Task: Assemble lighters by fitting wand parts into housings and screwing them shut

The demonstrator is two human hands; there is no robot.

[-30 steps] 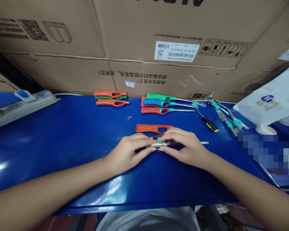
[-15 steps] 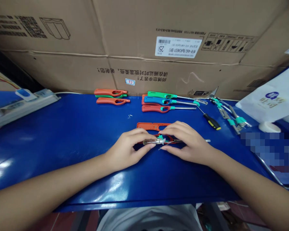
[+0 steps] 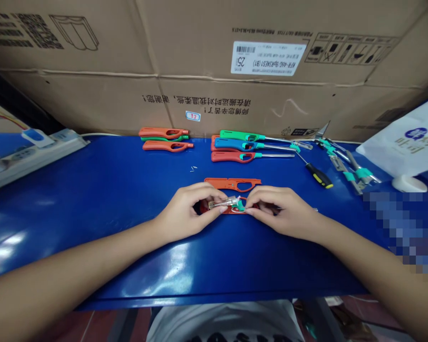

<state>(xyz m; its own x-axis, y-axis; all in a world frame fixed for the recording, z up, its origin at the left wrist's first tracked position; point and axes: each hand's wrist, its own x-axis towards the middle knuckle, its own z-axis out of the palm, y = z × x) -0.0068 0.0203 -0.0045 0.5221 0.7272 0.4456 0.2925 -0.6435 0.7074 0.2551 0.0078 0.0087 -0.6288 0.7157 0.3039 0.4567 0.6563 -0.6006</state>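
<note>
Between thumb and fingers, my left hand (image 3: 189, 211) grips a clear fuel tank (image 3: 223, 203) of a lighter, tilted slightly up at its right end. My right hand (image 3: 287, 209) is closed in a pinch at a teal trigger piece (image 3: 239, 205) with a thin wire by the tank's end. Under both hands lies an orange-red lighter shell half (image 3: 231, 212), mostly covered by my fingers. Just behind them rests another orange shell half (image 3: 231, 184), its inside facing up. A metal tip shows past my right wrist.
Closed orange and green lighter shells (image 3: 166, 146) lie at the back left. Assembled lighters (image 3: 231, 156) sit at the back middle, a screwdriver (image 3: 319, 175) and metal lighter tubes (image 3: 353, 171) to the right. Small screws (image 3: 193, 168) lie mid-table. A power strip (image 3: 32, 156) is at left; a cardboard box (image 3: 110, 99) stands behind.
My right hand has gone from spread fingers to a pinch at the teal piece. The tank's right end has tilted up. The view has shifted slightly.
</note>
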